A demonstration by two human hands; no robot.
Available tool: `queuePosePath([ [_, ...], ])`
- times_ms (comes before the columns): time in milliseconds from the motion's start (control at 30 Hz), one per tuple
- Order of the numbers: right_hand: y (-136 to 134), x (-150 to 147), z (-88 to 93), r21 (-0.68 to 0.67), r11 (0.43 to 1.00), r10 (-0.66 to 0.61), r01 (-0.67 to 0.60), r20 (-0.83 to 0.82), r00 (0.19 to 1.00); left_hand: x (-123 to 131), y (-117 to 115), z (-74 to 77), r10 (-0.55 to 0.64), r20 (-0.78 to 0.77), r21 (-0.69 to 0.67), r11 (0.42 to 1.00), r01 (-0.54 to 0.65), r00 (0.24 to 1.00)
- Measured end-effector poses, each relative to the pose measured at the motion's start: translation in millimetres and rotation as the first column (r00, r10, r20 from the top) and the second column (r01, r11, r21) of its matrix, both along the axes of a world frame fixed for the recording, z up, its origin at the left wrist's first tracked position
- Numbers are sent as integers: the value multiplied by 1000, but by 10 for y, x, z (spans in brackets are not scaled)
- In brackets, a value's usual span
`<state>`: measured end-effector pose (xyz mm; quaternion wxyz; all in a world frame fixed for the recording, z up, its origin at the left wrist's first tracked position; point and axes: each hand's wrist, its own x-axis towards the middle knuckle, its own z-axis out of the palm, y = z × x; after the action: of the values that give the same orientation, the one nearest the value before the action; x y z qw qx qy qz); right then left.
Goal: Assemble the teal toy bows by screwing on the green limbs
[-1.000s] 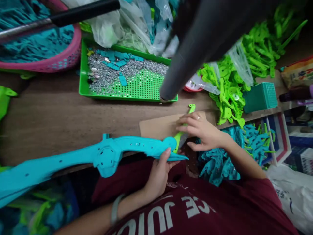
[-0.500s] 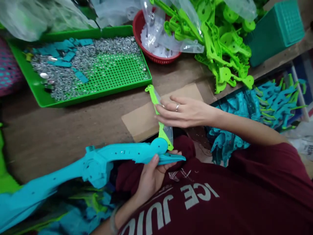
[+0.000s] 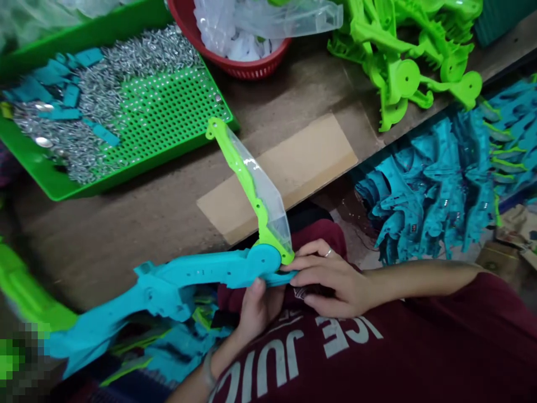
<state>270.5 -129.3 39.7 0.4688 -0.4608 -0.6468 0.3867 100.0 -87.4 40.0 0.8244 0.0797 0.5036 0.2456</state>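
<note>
A long turquoise plastic arm-like part (image 3: 210, 270) stretches from the lower left to the front of my shirt. My left hand (image 3: 260, 308) holds it from below near its round joint, thumb on top. Fixed at that joint, a lime green arm (image 3: 245, 179) with a clear plastic fin (image 3: 271, 198) points up over the bench. My right hand (image 3: 331, 277), with a ring on one finger, is closed on the turquoise part's narrow end, just right of the joint. Its fingertips partly hide that end.
A green tray (image 3: 146, 151) holds metal screws and small turquoise pieces. Behind are a red basket (image 3: 255, 70) of clear parts and a pile of lime green parts (image 3: 403, 78). Cardboard (image 3: 319, 157) lies on the wooden bench (image 3: 138, 229). Stacked turquoise parts (image 3: 436, 184) are at right.
My right hand has let go of the lime green arm and come down to the turquoise part's narrow end. The green arm now leans further left. The view has shifted closer.
</note>
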Motion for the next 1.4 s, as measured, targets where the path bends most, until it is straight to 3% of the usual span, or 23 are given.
queuePosePath([
  [167, -17, 1, -46, -19, 999, 43, -44, -64, 997, 62, 38, -25, -5, 9, 121, 993, 4, 1000],
  [300, -68, -11, -98, -94, 992, 83, -90, -73, 994, 58, 51, -41, -41, -40, 115, 992, 45, 998],
  [500, -69, -90, -169, -65, 996, 51, -58, -94, 994, 14, 45, -48, -73, -57, 80, 994, 78, 996],
  [567, -71, -66, -166, -31, 999, -12, 12, -5, 1000, 22, 64, -55, -60, -72, 76, 995, 65, 996],
  [700, 83, 258, -66, 278, 933, -302, 229, 262, 916, 56, 108, -78, 79, -164, 86, 994, -66, 983],
  [767, 342, 480, 34, 387, 914, -308, 125, 457, 834, 68, 110, -88, 152, -192, 105, 985, -134, 970],
  [867, 902, 653, 197, 334, 897, -77, -288, 762, 643, 65, 89, -77, 177, -205, 152, 977, -148, 963],
  [967, 1397, 576, 309, 192, 743, 114, -641, 908, 404, 38, 83, -18, 176, -203, 192, 972, -137, 963],
  [1033, 1561, 462, 346, 140, 628, 161, -765, 939, 304, 15, 102, 34, 179, -185, 190, 971, -143, 966],
  [1100, 1584, 367, 362, 77, 600, 199, -796, 950, 241, 0, 129, 71, 186, -153, 178, 971, -158, 971],
  [1200, 1474, 319, 372, -30, 699, 252, -714, 946, 206, 8, 150, 55, 208, -73, 137, 971, -197, 975],
  [1267, 1403, 346, 393, -89, 716, 296, -693, 937, 185, 38, 140, 2, 223, 3, 74, 972, -223, 975],
  [1333, 1387, 407, 444, -130, 706, 347, -697, 920, 181, 82, 128, -60, 219, 90, -2, 976, -219, 972],
  [1400, 1462, 490, 520, -146, 734, 393, -663, 887, 240, 131, 132, -107, 185, 174, -61, 982, -177, 967],
])
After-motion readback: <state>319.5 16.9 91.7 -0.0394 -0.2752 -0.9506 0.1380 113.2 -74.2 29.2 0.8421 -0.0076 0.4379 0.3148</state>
